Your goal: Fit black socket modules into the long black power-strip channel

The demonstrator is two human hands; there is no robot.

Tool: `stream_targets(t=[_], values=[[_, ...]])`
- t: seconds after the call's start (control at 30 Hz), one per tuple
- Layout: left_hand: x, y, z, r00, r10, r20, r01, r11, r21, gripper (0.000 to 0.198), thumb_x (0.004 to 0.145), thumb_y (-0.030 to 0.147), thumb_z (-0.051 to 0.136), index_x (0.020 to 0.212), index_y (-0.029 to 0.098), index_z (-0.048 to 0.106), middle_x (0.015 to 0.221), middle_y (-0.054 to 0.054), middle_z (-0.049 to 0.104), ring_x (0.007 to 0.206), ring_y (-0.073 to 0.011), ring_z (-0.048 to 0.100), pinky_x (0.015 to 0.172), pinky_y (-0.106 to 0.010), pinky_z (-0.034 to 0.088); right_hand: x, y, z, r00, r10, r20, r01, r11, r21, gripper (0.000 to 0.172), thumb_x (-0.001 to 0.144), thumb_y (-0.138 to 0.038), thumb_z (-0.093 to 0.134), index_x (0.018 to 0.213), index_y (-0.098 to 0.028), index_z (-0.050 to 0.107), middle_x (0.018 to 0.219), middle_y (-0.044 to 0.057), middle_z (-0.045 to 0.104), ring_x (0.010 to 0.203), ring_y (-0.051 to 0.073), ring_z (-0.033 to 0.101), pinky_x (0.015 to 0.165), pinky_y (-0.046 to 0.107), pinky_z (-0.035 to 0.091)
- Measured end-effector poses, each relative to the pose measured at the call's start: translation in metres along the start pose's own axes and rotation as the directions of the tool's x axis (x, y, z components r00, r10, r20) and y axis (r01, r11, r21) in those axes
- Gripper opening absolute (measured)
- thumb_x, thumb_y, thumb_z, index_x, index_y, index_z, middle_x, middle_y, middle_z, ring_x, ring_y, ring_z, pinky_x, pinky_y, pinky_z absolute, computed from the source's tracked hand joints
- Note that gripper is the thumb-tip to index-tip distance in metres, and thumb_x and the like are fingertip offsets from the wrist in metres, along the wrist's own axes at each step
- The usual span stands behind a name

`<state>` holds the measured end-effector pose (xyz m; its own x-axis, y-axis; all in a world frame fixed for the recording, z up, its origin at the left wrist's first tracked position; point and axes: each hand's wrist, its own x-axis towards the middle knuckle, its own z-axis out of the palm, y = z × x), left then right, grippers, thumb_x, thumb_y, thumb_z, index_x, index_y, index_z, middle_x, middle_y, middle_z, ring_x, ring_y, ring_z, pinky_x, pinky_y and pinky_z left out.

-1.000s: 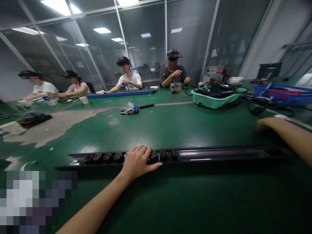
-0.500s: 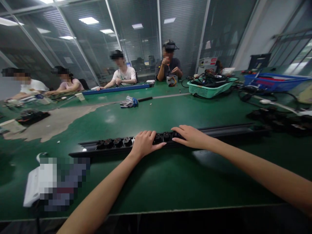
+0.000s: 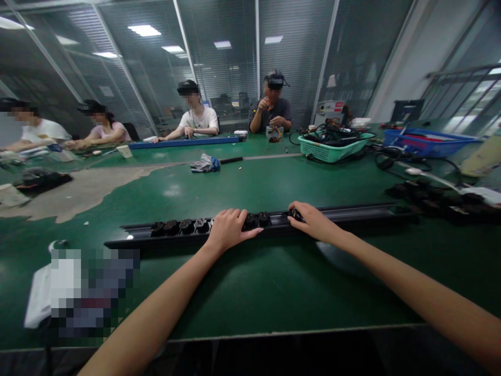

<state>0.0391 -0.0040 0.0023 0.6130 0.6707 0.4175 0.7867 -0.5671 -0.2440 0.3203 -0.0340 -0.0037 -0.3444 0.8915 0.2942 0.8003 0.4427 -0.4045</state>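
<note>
A long black channel-shaped rail (image 3: 352, 213) lies across the green table in front of me. Several black socket modules (image 3: 186, 225) sit in a row in its left half. My left hand (image 3: 227, 230) is closed over the middle of the rail, fingers across the far edge and thumb stretched along the near side, covering some modules. To its right, my right hand (image 3: 313, 222) pinches a dark socket module (image 3: 296, 214) at the channel. A bare stretch of channel separates that piece from the row. The fingers partly hide the held module.
More black parts (image 3: 442, 201) lie at the right. Behind are a green basket (image 3: 332, 151) of cables and a blue basket (image 3: 430, 143). Gloves (image 3: 205, 163) rest mid-table; a white device (image 3: 37, 297) is at front left. Several people (image 3: 198, 120) sit across the table.
My right hand has moved a little to the right, away from the left hand, and a dark module now shows in its fingers. The left hand stays on the rail. The view shifts slightly.
</note>
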Motion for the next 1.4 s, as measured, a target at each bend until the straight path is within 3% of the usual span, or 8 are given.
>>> stream_targets(t=[0.2, 0.4, 0.57, 0.67, 0.83, 1.03, 1.4], values=[[-0.001, -0.002, 0.000, 1.000, 0.009, 0.007, -0.009, 1.000, 0.008, 0.065, 0.088, 0.075, 0.031, 0.089, 0.017, 0.060, 0.083, -0.009, 0.067, 0.076, -0.0241, 0.063, 0.068, -0.034, 0.041, -0.013, 0.019, -0.013, 0.999, 0.032, 0.003, -0.032, 0.999, 0.026, 0.027, 0.093, -0.042, 0.047, 0.108, -0.020, 0.051, 0.105, 0.009, 0.062, 0.097, 0.022, 0.057, 0.089, 0.038, 0.044], [-0.001, -0.003, 0.002, 1.000, 0.017, 0.006, -0.017, 1.000, 0.012, 0.063, 0.088, 0.074, 0.033, 0.090, 0.017, 0.060, 0.084, -0.009, 0.067, 0.077, -0.0242, 0.063, 0.068, -0.034, 0.042, -0.023, 0.028, -0.006, 0.994, 0.033, -0.104, -0.035, 0.999, -0.016, 0.032, 0.095, -0.045, 0.042, 0.112, -0.019, 0.052, 0.112, 0.012, 0.061, 0.107, 0.024, 0.056, 0.095, 0.040, 0.042], [0.000, -0.003, 0.002, 1.000, 0.013, 0.010, -0.013, 1.000, 0.028, 0.063, 0.087, 0.074, 0.033, 0.091, 0.017, 0.060, 0.082, -0.009, 0.067, 0.076, -0.0234, 0.063, 0.068, -0.033, 0.041, -0.023, 0.026, -0.003, 0.981, 0.086, -0.172, -0.086, 0.996, 0.009, 0.038, 0.091, -0.054, 0.050, 0.104, -0.019, 0.055, 0.100, 0.009, 0.062, 0.091, 0.022, 0.057, 0.081, 0.036, 0.045], [0.001, -0.003, 0.002, 1.000, 0.013, 0.018, -0.014, 1.000, 0.025, 0.063, 0.087, 0.074, 0.034, 0.090, 0.017, 0.060, 0.082, -0.009, 0.067, 0.076, -0.0234, 0.063, 0.067, -0.033, 0.041, -0.023, 0.026, -0.004, 0.977, 0.107, -0.185, -0.098, 0.994, 0.058, 0.033, 0.090, -0.051, 0.054, 0.099, -0.019, 0.056, 0.089, 0.006, 0.060, 0.079, 0.019, 0.055, 0.072, 0.032, 0.043], [0.002, -0.003, 0.002, 1.000, 0.024, 0.012, -0.025, 0.999, 0.027, 0.062, 0.087, 0.074, 0.036, 0.091, 0.017, 0.061, 0.083, -0.009, 0.068, 0.077, -0.0245, 0.063, 0.067, -0.034, 0.041, -0.024, 0.028, -0.006, 0.966, 0.105, -0.236, -0.101, 0.995, 0.028, 0.024, 0.091, -0.042, 0.053, 0.096, -0.018, 0.056, 0.089, 0.006, 0.060, 0.081, 0.019, 0.054, 0.074, 0.032, 0.042], [0.003, -0.004, 0.001, 0.999, 0.031, 0.016, -0.031, 0.999, 0.032, 0.062, 0.087, 0.073, 0.037, 0.091, 0.016, 0.060, 0.082, -0.009, 0.067, 0.076, -0.0248, 0.063, 0.067, -0.034, 0.041, -0.025, 0.034, -0.010, 0.966, 0.112, -0.233, -0.130, 0.990, -0.061, 0.023, 0.090, -0.041, 0.052, 0.094, -0.018, 0.055, 0.093, 0.008, 0.061, 0.085, 0.021, 0.054, 0.078, 0.034, 0.042], [0.002, -0.005, 0.002, 0.999, 0.024, 0.038, -0.026, 0.999, 0.045, 0.062, 0.088, 0.073, 0.035, 0.094, 0.017, 0.060, 0.085, -0.009, 0.068, 0.079, -0.0243, 0.064, 0.070, -0.034, 0.043, -0.027, 0.047, -0.024, 0.966, 0.179, -0.187, -0.203, 0.972, -0.121, 0.022, 0.086, -0.043, 0.052, 0.087, -0.020, 0.052, 0.087, 0.006, 0.062, 0.077, 0.019, 0.054, 0.068, 0.031, 0.040]])
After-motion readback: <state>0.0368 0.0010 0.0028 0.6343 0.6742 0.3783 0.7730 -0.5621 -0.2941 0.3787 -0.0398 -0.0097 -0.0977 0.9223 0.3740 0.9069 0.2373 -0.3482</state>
